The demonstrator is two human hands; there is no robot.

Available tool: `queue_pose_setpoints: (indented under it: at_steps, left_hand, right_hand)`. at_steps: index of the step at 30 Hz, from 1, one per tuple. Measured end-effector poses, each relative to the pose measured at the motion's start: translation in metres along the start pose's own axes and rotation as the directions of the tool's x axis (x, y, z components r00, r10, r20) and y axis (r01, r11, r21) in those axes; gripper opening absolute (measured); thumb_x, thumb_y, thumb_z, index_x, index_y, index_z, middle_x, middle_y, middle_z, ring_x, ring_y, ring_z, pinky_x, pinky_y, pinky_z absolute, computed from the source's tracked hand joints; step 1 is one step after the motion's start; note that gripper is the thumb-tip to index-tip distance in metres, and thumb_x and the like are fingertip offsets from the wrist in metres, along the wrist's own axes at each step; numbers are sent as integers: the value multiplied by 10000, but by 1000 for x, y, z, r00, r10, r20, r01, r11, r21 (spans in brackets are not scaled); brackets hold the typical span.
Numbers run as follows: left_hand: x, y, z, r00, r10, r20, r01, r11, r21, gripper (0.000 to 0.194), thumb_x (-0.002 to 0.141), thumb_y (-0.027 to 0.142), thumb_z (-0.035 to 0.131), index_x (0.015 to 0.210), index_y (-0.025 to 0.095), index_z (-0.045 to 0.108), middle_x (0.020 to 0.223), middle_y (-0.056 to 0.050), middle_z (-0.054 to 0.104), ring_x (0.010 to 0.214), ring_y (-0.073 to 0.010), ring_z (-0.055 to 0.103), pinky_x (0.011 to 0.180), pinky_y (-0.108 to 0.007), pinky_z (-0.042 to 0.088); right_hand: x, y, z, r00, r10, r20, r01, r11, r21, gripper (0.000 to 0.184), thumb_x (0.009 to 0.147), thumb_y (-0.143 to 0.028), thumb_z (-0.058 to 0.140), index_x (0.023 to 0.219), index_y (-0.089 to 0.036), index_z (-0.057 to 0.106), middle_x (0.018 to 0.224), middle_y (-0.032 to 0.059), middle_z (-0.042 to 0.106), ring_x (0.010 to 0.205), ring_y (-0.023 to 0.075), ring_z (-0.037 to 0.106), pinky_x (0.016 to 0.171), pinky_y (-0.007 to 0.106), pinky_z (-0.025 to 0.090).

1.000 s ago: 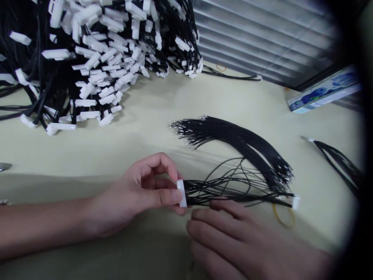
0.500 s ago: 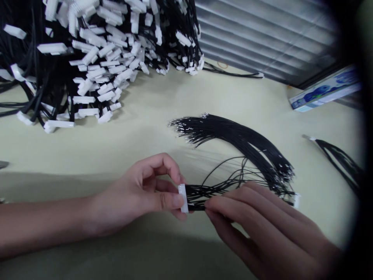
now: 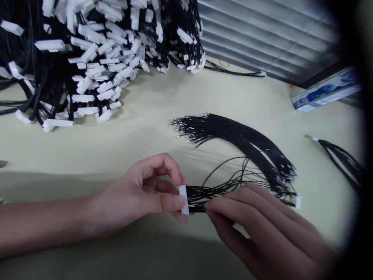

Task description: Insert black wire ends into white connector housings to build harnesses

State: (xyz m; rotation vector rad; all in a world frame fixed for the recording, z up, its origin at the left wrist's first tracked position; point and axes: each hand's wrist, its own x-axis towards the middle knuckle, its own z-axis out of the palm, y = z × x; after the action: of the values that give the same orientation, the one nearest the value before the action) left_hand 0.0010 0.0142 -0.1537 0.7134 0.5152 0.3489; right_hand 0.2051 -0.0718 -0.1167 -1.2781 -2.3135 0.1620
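Note:
Between the thumb and fingers of my left hand (image 3: 154, 190) is a white connector housing (image 3: 183, 199). Several thin black wires (image 3: 201, 191) run out of its right side. My right hand (image 3: 259, 221) pinches a black wire a short way right of the housing; a bright metal terminal (image 3: 191, 205) shows close to the housing's face. The wires pass behind my right hand toward a second white connector (image 3: 298, 201). Just beyond my hands lies a bundle of loose black wires (image 3: 233, 130) with shiny metal ends.
A large heap of black cables with white connectors (image 3: 99, 70) fills the back left of the table. Blinds (image 3: 262, 35) stand behind it. A blue and white box (image 3: 326, 89) is at the back right. Another black cable (image 3: 340, 157) lies at the right.
A metal terminal now shows near the housing, where it did not show before. Both hands keep nearly the same place and grip; the view has shifted slightly.

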Motion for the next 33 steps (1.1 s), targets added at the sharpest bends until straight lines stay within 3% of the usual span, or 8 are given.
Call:
queue_pose_setpoints:
  at_steps: [21,27,30,31,32,33]
  left_hand:
    - [0,0,0,1000,-22,21,21,999,44,194,808,131,709,847,173,524,838,32,623,722,-85,683,670,-188,566]
    - [1,0,2,999,-38,-31,40,997,68,214,789,164,728,825,174,518,805,35,619,701,-97,684,660,-205,573]
    - [-5,0,4,989,145,-29,-131,949,288,121,824,124,654,782,181,556,806,23,627,695,-92,671,655,-190,571]
    - [-10,0,5,967,254,15,-237,877,419,107,841,105,613,777,187,592,809,12,642,703,-92,670,665,-173,563]
    - [-15,-1,6,938,321,130,-339,772,538,114,833,96,612,799,202,638,839,-9,672,777,-115,680,714,-172,561]
    - [-21,-2,7,913,363,187,-397,682,614,154,840,107,610,894,233,678,892,-22,706,819,-131,687,748,-172,560]
  right_hand:
    - [0,-5,7,999,-36,11,35,998,51,104,887,-41,516,963,-108,539,745,24,576,688,125,470,590,293,362]
    - [-1,-8,3,1000,-15,28,15,1000,5,100,918,-74,488,978,-122,553,788,36,594,747,146,501,689,310,418]
    - [5,-3,-2,1000,-12,7,13,996,-84,168,924,-158,539,1087,-123,554,1092,95,622,1081,215,519,929,362,419]
    - [8,-1,-4,999,-30,24,32,992,-123,220,948,-219,523,1140,-113,538,1175,107,610,1170,223,495,994,368,391]
    - [10,1,-6,997,-55,61,63,987,-147,281,981,-289,475,1184,-99,519,1205,110,611,1198,215,498,1014,357,384]
    - [11,2,-8,990,-84,116,102,982,-159,345,1010,-352,401,1207,-90,507,1173,101,637,1153,200,544,979,340,413]
